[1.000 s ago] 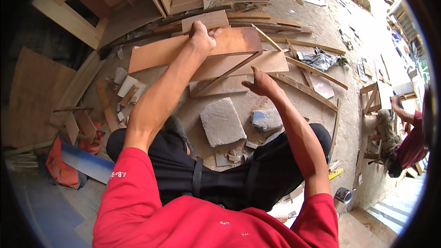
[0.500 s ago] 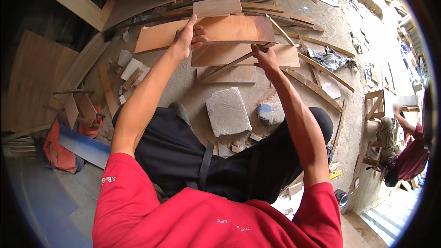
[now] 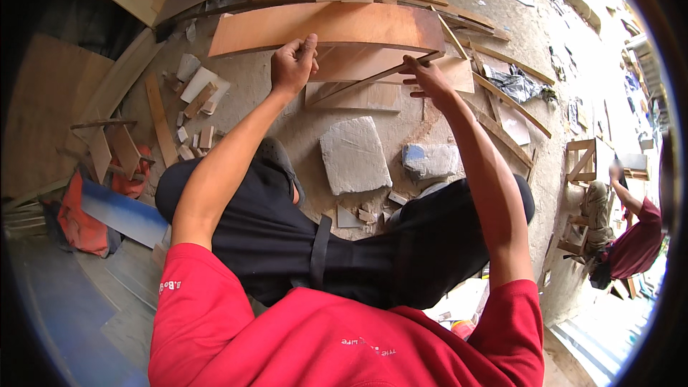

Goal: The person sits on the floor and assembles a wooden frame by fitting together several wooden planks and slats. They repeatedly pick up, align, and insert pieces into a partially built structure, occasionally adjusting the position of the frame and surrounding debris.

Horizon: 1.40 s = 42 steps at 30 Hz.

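Note:
A long, shallow wooden frame (image 3: 337,27) with a reddish-brown face tilts above several boards on the ground. One thin edge slants from its right corner toward the lower left. My left hand (image 3: 292,66) is curled closed with the thumb up, overlapping the face's lower edge; its palm side is hidden, so I cannot see what it holds, if anything. At the right corner, my right hand (image 3: 428,79) grips the frame's edge with thumb and forefinger, the other fingers extended below. Beneath the frame lies a pale flat board (image 3: 358,97).
Between my feet sit a grey concrete block (image 3: 354,155) and a smaller blue-stained block (image 3: 430,161). Wood strips (image 3: 507,104) and a crumpled plastic sheet (image 3: 517,83) litter the right side. An orange bag (image 3: 89,218) lies left. Another person (image 3: 634,240) sits far right.
My left fingers have curled from extended to closed, and the hand has dropped slightly. The frame has tilted and shifted up in view. Some of my right fingers have spread.

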Available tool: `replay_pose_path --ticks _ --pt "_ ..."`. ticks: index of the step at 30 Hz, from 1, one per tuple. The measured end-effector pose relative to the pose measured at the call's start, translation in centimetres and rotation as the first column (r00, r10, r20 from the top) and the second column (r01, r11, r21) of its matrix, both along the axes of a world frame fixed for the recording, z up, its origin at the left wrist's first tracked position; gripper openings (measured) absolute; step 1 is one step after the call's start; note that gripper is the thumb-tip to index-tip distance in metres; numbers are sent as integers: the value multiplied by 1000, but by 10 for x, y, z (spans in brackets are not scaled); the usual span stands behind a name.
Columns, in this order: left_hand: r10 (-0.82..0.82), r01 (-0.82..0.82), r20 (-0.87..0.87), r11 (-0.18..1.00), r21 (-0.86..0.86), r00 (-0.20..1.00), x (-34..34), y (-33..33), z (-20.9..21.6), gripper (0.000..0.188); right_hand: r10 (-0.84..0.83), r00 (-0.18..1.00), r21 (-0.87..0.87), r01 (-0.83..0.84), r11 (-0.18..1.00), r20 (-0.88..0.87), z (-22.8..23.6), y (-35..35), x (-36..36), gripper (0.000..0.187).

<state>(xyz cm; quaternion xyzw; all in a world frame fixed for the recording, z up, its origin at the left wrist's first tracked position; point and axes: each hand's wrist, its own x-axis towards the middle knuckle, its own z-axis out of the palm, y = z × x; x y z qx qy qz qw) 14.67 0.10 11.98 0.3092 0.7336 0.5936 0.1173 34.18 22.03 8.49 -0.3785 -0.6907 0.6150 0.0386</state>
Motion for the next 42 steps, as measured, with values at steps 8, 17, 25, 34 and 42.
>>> replay_pose_path --ticks 8,17,25,34,42 --pt "91 -122 224 984 129 970 -25 -34 -39 48 -40 999 59 42 997 -21 -1 -13 -7 59" --pt "-41 -120 480 947 299 876 1 22 -50 76 -65 996 169 53 984 65 -1 -10 -3 65" --pt "-175 23 458 947 319 871 68 66 -51 62 71 980 504 -156 849 184 -52 -24 57 59" --pt "-302 314 379 949 30 875 137 59 -124 36 -116 868 385 -91 919 483 -108 -6 242 47" --pt "-427 469 297 879 -83 854 181 69 -108 27 -470 735 360 321 876 489 -151 -9 393 43"
